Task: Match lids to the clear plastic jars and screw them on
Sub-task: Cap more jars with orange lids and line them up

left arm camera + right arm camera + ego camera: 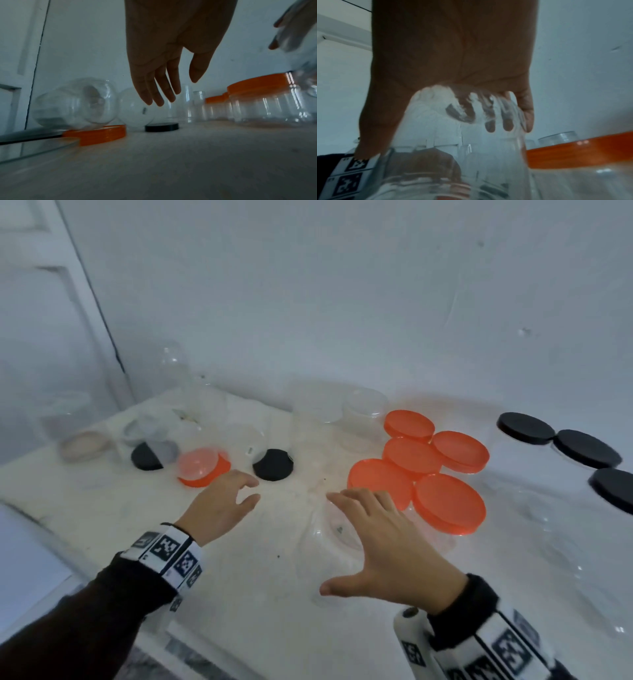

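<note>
Hands first: my right hand (387,546) spreads wide over an open clear jar (337,537) standing near the front of the tabletop (239,594), fingers fanned down around its rim. In the right wrist view the fingertips (528,121) lie against the jar's wall, though blur keeps me from saying whether they grip it yet; I judge it a steadying hold, so the jar stays put for capping. My left hand (219,505) hangs above the tabletop, fingers loosely extended and holding nothing, pointing toward the loose black lid (273,465) and the loose orange lid (205,467) just beyond it. That placement makes sense to me: one hand anchors the jar, the other goes for a lid to match.

Five jars with orange lids (421,463) stand packed together to the right of my right hand, likely grouped as finished work. Three black-lidded ones (565,440) sit well apart at the far right. Uncapped jars (75,104), some on their sides, crowd the back left.
</note>
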